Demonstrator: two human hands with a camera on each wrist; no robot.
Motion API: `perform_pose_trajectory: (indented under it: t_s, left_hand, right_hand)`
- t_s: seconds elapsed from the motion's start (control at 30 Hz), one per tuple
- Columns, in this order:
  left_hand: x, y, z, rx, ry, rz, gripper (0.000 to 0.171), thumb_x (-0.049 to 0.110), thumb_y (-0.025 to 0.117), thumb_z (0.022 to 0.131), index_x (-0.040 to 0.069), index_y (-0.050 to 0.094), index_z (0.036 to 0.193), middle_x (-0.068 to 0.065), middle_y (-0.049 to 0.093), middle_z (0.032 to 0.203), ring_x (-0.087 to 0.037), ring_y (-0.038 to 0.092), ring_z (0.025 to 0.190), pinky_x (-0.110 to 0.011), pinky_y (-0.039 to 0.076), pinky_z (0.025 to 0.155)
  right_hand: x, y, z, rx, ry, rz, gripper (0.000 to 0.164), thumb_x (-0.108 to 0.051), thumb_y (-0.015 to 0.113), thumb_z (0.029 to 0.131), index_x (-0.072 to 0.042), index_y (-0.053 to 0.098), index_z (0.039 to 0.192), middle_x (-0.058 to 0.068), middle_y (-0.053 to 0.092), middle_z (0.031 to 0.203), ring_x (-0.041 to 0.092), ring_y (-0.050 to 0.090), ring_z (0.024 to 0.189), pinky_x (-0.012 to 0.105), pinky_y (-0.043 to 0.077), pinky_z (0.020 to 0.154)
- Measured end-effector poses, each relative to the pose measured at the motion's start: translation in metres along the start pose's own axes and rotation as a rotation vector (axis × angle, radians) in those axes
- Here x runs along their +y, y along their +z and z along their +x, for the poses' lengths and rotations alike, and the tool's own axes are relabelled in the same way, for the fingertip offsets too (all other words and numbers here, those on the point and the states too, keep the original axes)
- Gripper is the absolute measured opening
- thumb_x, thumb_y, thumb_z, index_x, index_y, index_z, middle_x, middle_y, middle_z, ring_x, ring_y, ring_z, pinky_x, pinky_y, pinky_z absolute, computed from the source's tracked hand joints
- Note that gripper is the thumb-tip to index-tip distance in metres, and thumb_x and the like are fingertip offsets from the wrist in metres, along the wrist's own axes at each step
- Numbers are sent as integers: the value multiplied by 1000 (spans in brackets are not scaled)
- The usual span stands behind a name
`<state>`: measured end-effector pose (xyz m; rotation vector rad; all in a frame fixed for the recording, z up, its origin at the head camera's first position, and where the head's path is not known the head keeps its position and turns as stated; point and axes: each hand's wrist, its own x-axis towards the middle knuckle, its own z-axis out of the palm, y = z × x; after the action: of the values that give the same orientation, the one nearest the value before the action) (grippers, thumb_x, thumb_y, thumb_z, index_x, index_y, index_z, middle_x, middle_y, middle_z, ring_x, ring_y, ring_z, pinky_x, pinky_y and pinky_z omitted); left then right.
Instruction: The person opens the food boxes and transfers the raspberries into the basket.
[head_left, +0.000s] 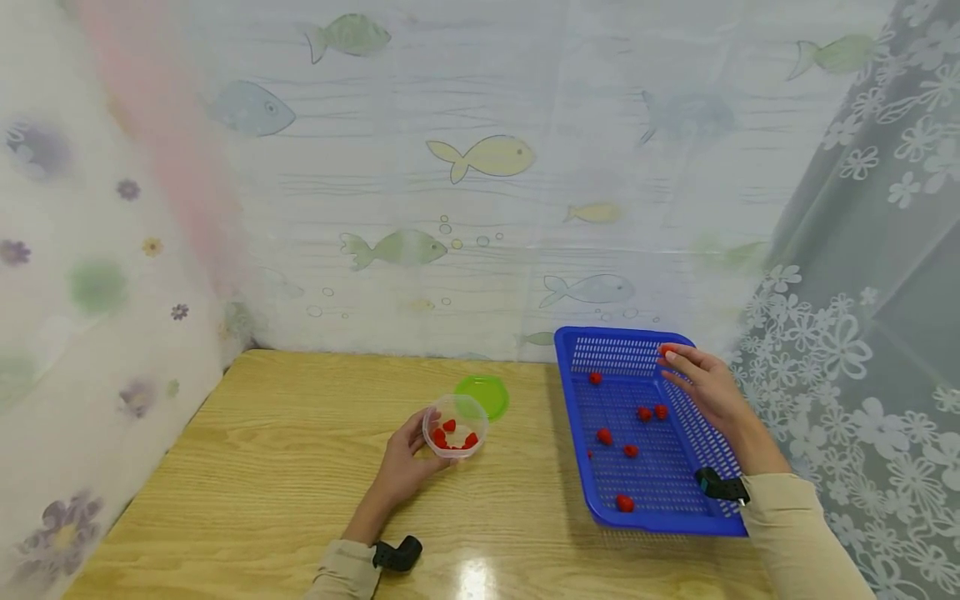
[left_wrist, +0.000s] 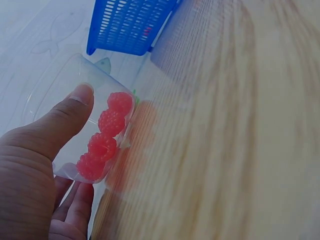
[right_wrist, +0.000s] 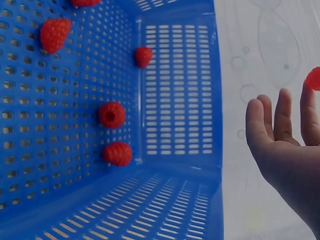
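My left hand (head_left: pixel 405 467) grips a clear plastic cup (head_left: pixel 456 410) by its side, thumb on the near wall and fingers round the other side. Several raspberries (left_wrist: pixel 102 146) lie at the bottom of the cup, seen through its wall. Above the far right part of the blue basket (head_left: pixel 583 467), my right hand (head_left: pixel 705 387) pinches one raspberry (head_left: pixel 666 350) at its fingertips. In the right wrist view that raspberry (right_wrist: pixel 313 79) is cut by the frame edge, and the other fingers stand apart from it. Several more raspberries (right_wrist: pixel 111 115) lie scattered on the basket floor.
A bright green lid (head_left: pixel 491 395) lies on the wooden table (head_left: pixel 262 467) just behind the cup. The basket's slotted walls rise at the table's right. Fish-patterned curtain (head_left: pixel 480 275) hangs along the back edge, and floral curtains border both sides.
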<state>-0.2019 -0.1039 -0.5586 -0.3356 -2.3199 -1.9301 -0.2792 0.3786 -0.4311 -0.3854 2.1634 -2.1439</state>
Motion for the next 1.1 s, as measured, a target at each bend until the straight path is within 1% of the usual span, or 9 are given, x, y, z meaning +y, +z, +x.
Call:
perform_pose_trajectory:
  t_s: [0.07, 0.17, 0.3, 0.53, 0.73, 0.8, 0.87, 0.97, 1.1]
  left_hand:
    - [0, 0, 0, -2, 3, 4, 88, 0, 86, 78, 3, 41, 154, -20, 51, 150, -35, 52, 137, -37, 47, 110]
    - [-1, -1, 1, -2, 5, 1, 88, 0, 86, 78, 3, 42, 153, -20, 51, 150, -35, 52, 137, -34, 48, 110]
    - [-2, 0, 2, -1, 6, -6, 87, -1, 86, 78, 4, 43, 153, -19, 51, 150, -35, 52, 138, -34, 48, 110]
    - [-1, 0, 2, -1, -8, -13, 87, -3, 86, 77, 5, 44, 152, -19, 51, 150, -34, 51, 138, -32, 47, 110]
    - [-1, 0, 2, 2, -16, -9, 88, -3, 86, 77, 4, 42, 153, -19, 51, 151, -34, 51, 138, -32, 47, 110]
    - [0, 0, 2, 2, -19, -8, 89, -3, 86, 77, 4, 42, 154, -19, 50, 151, -34, 51, 138, -33, 47, 110]
    - [0, 0, 2, 1, -22, -10, 89, -3, 86, 77, 4, 42, 154, -19, 50, 151, -34, 51, 138, -33, 48, 110]
    - [1, 0, 2, 0, -22, -12, 89, -4, 86, 77, 4, 42, 153, -19, 50, 151, -34, 51, 138, -34, 48, 110]
    - [1, 0, 2, -3, -19, -16, 89, -1, 87, 77, 4, 42, 154, -18, 50, 151, -34, 51, 138, -36, 48, 110]
  right_hand:
    - [0, 0, -1, 2, -1, 1, 33, -19, 54, 107, -3, 57, 136, -14, 63, 119, -1, 63, 111, 13, 53, 94]
    - [-1, 0, -1, 5, -1, -5, 33, -18, 54, 107, -3, 57, 136, -15, 63, 117, -2, 63, 110, 12, 53, 93]
    - [-1, 0, 0, 11, 2, -23, 34, -19, 55, 107, -2, 57, 136, -16, 64, 117, -4, 63, 108, 12, 53, 92]
    - [-1, 0, 0, 18, 4, -40, 42, -22, 56, 106, 4, 51, 140, -15, 63, 118, -4, 63, 107, 12, 53, 92]
    - [-3, 0, -1, 6, 6, -36, 35, -20, 55, 106, -2, 57, 136, -16, 63, 118, -2, 62, 110, 12, 53, 93]
    - [-4, 0, -1, 4, 6, -46, 34, -19, 55, 106, -2, 57, 136, -17, 63, 118, -2, 61, 110, 12, 53, 92]
    - [-4, 0, -1, 4, 6, -62, 36, -18, 55, 106, 0, 56, 137, -17, 62, 117, -3, 60, 110, 12, 53, 92]
    - [-4, 1, -1, 2, 6, -86, 37, -19, 55, 107, 0, 56, 138, -16, 62, 120, -3, 60, 111, 11, 52, 92]
    - [-7, 6, -3, -14, -5, -114, 35, -21, 54, 107, -5, 58, 138, -15, 59, 125, -4, 58, 114, 11, 51, 93]
